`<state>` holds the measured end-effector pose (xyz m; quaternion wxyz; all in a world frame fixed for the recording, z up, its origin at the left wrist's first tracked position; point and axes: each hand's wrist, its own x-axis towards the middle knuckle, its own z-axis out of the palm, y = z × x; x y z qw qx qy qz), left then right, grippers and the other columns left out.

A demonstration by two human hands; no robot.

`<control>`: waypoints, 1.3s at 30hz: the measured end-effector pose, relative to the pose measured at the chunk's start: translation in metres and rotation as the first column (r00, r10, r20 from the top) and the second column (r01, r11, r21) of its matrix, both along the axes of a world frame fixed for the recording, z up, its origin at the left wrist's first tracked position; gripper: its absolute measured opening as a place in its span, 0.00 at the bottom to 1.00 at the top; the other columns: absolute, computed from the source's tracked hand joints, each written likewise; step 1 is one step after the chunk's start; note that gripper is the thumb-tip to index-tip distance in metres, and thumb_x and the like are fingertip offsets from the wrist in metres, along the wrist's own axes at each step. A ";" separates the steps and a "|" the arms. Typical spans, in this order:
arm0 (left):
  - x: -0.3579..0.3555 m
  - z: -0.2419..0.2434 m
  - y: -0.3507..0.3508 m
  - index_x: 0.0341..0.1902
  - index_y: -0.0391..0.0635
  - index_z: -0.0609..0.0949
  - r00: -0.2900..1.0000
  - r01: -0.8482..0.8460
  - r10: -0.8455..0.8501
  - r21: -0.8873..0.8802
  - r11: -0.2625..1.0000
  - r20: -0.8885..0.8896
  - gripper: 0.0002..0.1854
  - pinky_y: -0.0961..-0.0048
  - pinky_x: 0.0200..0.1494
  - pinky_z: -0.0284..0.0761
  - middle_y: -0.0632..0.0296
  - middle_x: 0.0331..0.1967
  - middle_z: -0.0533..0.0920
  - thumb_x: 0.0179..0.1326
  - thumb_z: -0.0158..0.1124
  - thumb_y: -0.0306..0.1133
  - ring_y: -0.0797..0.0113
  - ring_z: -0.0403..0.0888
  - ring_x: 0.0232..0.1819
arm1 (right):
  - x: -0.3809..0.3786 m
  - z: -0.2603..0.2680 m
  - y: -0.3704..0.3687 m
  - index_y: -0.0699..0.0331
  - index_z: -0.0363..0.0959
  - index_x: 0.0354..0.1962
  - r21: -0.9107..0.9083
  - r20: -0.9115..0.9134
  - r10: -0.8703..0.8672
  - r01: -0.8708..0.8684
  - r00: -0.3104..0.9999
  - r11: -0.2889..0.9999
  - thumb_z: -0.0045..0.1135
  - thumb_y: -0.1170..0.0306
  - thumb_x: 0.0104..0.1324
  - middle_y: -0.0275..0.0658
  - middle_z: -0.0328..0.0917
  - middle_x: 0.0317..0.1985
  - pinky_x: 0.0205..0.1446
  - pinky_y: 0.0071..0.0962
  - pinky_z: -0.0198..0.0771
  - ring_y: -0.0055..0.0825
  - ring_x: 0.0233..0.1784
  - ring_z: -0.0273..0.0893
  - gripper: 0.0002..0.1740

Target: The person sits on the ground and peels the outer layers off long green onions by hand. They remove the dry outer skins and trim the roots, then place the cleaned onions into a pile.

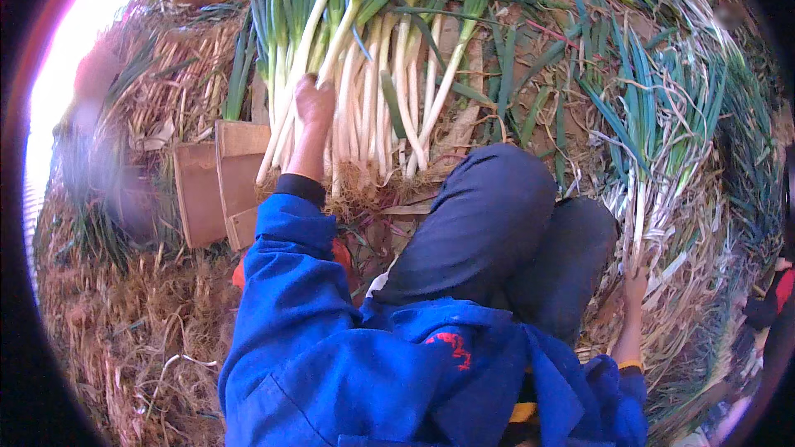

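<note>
My left hand [315,102] is closed around a long green onion stalk [345,25] with a thick white shank. Under and beside it lies a row of peeled green onions [372,93], white shanks and hairy roots towards me, green leaves pointing away. Low on the right, my right hand [635,285] grips the root end of some unpeeled green onions [640,198]. Their leaves fan out away from me, with dry, withered skins around them. The fingertips of my right hand are too small to make out clearly.
Wooden boards [239,161] stand at the left end of the row. A heap of rooty green onions [124,335] fills the lower left. More untrimmed green onions [745,155] line the right side. Loose leaves [534,99] litter the ground ahead of my bent knees [497,205].
</note>
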<state>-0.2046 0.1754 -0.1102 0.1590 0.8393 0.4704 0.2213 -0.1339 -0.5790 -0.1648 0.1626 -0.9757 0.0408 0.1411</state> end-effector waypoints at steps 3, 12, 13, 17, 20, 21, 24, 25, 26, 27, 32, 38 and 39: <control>-0.061 -0.038 0.048 0.44 0.36 0.75 0.937 -0.280 0.281 0.037 0.959 -0.207 0.24 0.63 0.49 0.68 0.44 0.42 0.76 0.46 0.63 0.41 0.48 0.73 0.46 | -0.001 -0.001 -0.003 0.69 0.67 0.37 -0.021 -0.002 0.036 -0.036 0.999 0.999 0.52 0.58 0.57 0.52 0.73 0.33 0.41 0.36 0.64 0.46 0.38 0.71 0.21; -0.092 -0.080 0.049 0.48 0.35 0.73 0.981 -0.177 0.139 -0.323 0.930 -0.135 0.28 0.63 0.54 0.65 0.41 0.46 0.74 0.44 0.65 0.40 0.49 0.71 0.51 | 0.002 0.001 0.004 0.70 0.67 0.33 -0.119 -0.109 0.142 -0.155 0.984 0.981 0.51 0.69 0.51 0.51 0.72 0.31 0.39 0.36 0.64 0.45 0.36 0.71 0.14; -0.091 -0.076 0.044 0.48 0.36 0.73 0.982 -0.157 0.112 -0.333 0.930 -0.151 0.27 0.63 0.53 0.65 0.42 0.46 0.74 0.44 0.66 0.39 0.49 0.71 0.50 | 0.003 0.003 0.006 0.70 0.67 0.33 -0.096 -0.107 0.144 -0.155 0.984 0.983 0.50 0.70 0.51 0.51 0.73 0.31 0.39 0.36 0.64 0.44 0.36 0.71 0.13; -0.087 -0.055 0.012 0.44 0.40 0.72 0.974 -0.146 0.124 -0.104 0.984 -0.190 0.21 0.60 0.49 0.67 0.47 0.40 0.75 0.44 0.62 0.32 0.50 0.72 0.47 | 0.003 0.010 0.009 0.70 0.68 0.34 -0.085 -0.147 0.104 -0.118 0.984 0.989 0.48 0.72 0.52 0.50 0.74 0.30 0.39 0.33 0.65 0.42 0.35 0.73 0.12; -0.084 -0.038 -0.010 0.43 0.41 0.68 0.972 -0.189 0.189 0.011 0.982 -0.139 0.19 0.58 0.44 0.69 0.48 0.37 0.76 0.46 0.58 0.28 0.49 0.74 0.43 | 0.002 0.007 0.005 0.70 0.68 0.33 -0.161 -0.152 0.118 -0.142 0.981 0.977 0.48 0.73 0.51 0.49 0.74 0.29 0.38 0.31 0.65 0.40 0.33 0.72 0.11; -0.083 -0.034 -0.016 0.44 0.41 0.66 0.972 -0.191 0.182 -0.049 0.980 -0.150 0.19 0.58 0.42 0.69 0.48 0.36 0.76 0.46 0.56 0.27 0.48 0.74 0.41 | 0.002 0.005 0.002 0.69 0.68 0.33 -0.117 -0.115 0.153 -0.166 0.982 0.979 0.48 0.73 0.51 0.49 0.74 0.29 0.37 0.31 0.65 0.39 0.33 0.72 0.11; -0.080 -0.025 -0.030 0.45 0.40 0.67 0.979 -0.194 0.180 -0.154 0.969 -0.097 0.21 0.58 0.41 0.70 0.46 0.33 0.77 0.46 0.59 0.28 0.47 0.76 0.38 | 0.000 -0.003 -0.002 0.69 0.67 0.32 -0.012 -0.053 0.166 -0.167 0.985 0.986 0.48 0.73 0.51 0.50 0.73 0.28 0.36 0.31 0.64 0.40 0.32 0.72 0.10; -0.079 -0.023 -0.033 0.45 0.40 0.67 0.981 -0.181 0.165 -0.190 0.965 -0.099 0.21 0.59 0.41 0.70 0.45 0.33 0.77 0.46 0.60 0.29 0.47 0.76 0.39 | -0.001 -0.005 -0.001 0.69 0.67 0.32 0.046 -0.053 0.149 -0.147 0.987 0.988 0.48 0.72 0.52 0.51 0.73 0.28 0.37 0.32 0.64 0.41 0.32 0.72 0.10; -0.077 -0.021 -0.037 0.46 0.39 0.68 0.987 -0.154 0.143 -0.182 0.971 -0.070 0.22 0.59 0.42 0.71 0.44 0.34 0.77 0.45 0.61 0.29 0.47 0.76 0.39 | -0.003 -0.004 -0.001 0.69 0.67 0.32 0.092 -0.110 0.112 -0.102 0.988 0.990 0.48 0.72 0.52 0.51 0.73 0.28 0.37 0.32 0.64 0.42 0.33 0.72 0.10; -0.076 -0.019 -0.041 0.46 0.38 0.70 0.991 -0.132 0.123 -0.205 0.970 -0.057 0.22 0.60 0.42 0.71 0.44 0.34 0.77 0.46 0.61 0.29 0.49 0.76 0.39 | -0.005 -0.003 0.002 0.69 0.67 0.32 0.047 -0.071 0.140 -0.137 0.988 0.989 0.48 0.72 0.52 0.51 0.73 0.29 0.37 0.33 0.64 0.43 0.33 0.72 0.10; -0.059 0.010 -0.075 0.46 0.32 0.72 0.915 0.230 0.171 -0.819 0.526 0.366 0.18 0.72 0.32 0.71 0.54 0.30 0.77 0.50 0.60 0.26 0.67 0.75 0.30 | 0.000 0.027 0.031 0.72 0.66 0.36 -0.151 -0.098 0.152 -0.165 0.984 0.975 0.47 0.69 0.54 0.53 0.73 0.33 0.41 0.37 0.65 0.47 0.37 0.71 0.15; -0.027 0.068 -0.146 0.51 0.31 0.68 0.673 0.625 0.146 -0.662 0.413 0.725 0.22 0.81 0.24 0.66 0.63 0.25 0.74 0.50 0.58 0.22 0.77 0.69 0.21 | 0.071 0.103 0.141 0.70 0.68 0.34 0.202 0.149 0.024 -0.054 0.989 0.978 0.50 0.68 0.56 0.41 0.71 0.28 0.33 0.25 0.63 0.30 0.30 0.68 0.12; -0.022 0.075 -0.160 0.53 0.32 0.66 0.634 0.649 0.161 -0.634 0.421 0.756 0.23 0.81 0.24 0.66 0.62 0.28 0.73 0.50 0.57 0.21 0.78 0.70 0.23 | 0.082 0.121 0.170 0.69 0.69 0.34 0.324 0.181 0.040 -0.098 0.983 0.941 0.51 0.68 0.57 0.39 0.71 0.27 0.32 0.24 0.62 0.27 0.28 0.67 0.12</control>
